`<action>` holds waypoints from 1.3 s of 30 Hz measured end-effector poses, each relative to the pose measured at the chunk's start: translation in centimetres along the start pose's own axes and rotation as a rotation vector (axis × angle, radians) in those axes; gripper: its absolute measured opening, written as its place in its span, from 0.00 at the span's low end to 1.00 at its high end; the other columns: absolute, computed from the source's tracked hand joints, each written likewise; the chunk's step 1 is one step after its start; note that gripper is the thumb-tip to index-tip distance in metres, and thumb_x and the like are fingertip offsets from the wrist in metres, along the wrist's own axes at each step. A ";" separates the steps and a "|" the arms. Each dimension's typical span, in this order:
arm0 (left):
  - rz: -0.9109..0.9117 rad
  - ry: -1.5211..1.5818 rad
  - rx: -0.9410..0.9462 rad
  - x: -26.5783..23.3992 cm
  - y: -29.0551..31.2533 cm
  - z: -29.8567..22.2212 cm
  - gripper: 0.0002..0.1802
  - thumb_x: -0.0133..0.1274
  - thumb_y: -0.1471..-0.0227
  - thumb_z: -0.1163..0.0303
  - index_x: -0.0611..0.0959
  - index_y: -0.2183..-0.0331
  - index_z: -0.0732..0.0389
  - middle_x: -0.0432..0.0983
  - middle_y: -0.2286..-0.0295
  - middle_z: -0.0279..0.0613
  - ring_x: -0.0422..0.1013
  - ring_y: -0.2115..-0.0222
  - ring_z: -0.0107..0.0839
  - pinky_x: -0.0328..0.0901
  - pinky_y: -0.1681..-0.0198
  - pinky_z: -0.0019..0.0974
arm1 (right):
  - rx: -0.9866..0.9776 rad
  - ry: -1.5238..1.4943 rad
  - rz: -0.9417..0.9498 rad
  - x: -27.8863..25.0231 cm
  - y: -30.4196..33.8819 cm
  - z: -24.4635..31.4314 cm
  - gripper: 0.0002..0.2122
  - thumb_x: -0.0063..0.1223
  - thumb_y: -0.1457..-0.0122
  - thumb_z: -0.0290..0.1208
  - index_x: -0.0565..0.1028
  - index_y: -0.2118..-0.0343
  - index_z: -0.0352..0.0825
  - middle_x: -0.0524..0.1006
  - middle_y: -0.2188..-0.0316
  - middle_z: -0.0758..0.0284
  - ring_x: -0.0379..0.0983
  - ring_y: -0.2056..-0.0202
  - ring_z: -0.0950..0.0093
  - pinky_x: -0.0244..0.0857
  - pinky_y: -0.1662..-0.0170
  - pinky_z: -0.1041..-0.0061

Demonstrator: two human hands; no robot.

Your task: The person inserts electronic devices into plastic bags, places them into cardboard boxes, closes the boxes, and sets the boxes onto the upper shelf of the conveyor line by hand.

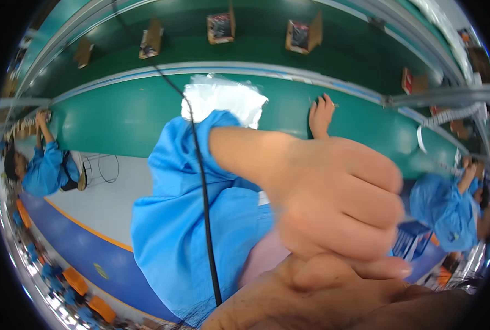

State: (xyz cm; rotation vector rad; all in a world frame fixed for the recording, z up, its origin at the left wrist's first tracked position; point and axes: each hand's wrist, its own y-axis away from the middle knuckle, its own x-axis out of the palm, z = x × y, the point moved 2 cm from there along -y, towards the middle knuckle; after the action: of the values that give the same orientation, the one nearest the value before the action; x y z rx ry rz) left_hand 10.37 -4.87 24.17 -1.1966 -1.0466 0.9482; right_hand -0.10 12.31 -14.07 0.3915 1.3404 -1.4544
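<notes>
Left hand (338, 198) fisted, contents hidden, could snag black cable (205, 203) if lowered; right hand (321, 116), grip untellable, right of silvery sheet (226, 102).

At ten o'clock, the worktable (113, 115) is plain green. Between eleven and twelve, the crinkled sheet (223, 102) is silvery white. The sleeve (173, 148) is bright blue; the cable (203, 192) is black. At eight, the floor (80, 242) is purplish blue, with orange stripe (91, 226).
</notes>
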 end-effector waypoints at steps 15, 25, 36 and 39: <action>0.996 -0.862 -1.257 -5.3 34.9 -5.4 0.43 0.50 0.54 0.48 0.61 0.47 0.74 0.46 0.43 0.61 0.42 0.40 0.51 0.40 0.39 0.46 | 0.029 0.073 0.021 -0.3 0.7 1.0 0.13 0.50 0.50 0.25 0.69 0.61 0.28 0.66 0.56 0.56 0.61 0.55 0.57 0.58 0.52 0.62; 0.803 -0.717 -1.067 -4.8 33.5 -2.8 0.27 0.53 0.56 0.67 0.69 0.54 0.70 0.59 0.49 0.60 0.57 0.49 0.52 0.54 0.46 0.46 | 0.103 -0.074 0.058 -0.8 1.2 0.4 0.12 0.49 0.49 0.25 0.71 0.60 0.31 0.67 0.54 0.60 0.61 0.53 0.58 0.57 0.51 0.64; 0.790 -1.507 -1.352 -17.1 34.9 3.4 0.14 0.58 0.60 0.66 0.77 0.69 0.63 0.67 0.64 0.47 0.62 0.61 0.45 0.57 0.60 0.45 | 0.060 -0.274 0.098 0.0 0.1 5.2 0.13 0.50 0.48 0.30 0.72 0.59 0.32 0.71 0.57 0.60 0.65 0.57 0.59 0.58 0.52 0.65; 0.802 -1.454 -1.277 -17.1 35.6 3.3 0.15 0.58 0.60 0.65 0.77 0.69 0.63 0.67 0.64 0.46 0.62 0.61 0.44 0.57 0.59 0.44 | 0.004 -0.335 0.169 0.4 -2.2 7.3 0.18 0.54 0.49 0.35 0.71 0.57 0.31 0.71 0.58 0.59 0.64 0.57 0.58 0.59 0.52 0.65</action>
State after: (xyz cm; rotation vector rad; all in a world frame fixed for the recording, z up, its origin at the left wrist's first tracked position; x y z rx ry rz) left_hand 1.87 -15.80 -12.98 -2.0306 -2.6779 2.0168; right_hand 0.85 5.43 -11.00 0.2437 1.0120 -1.3145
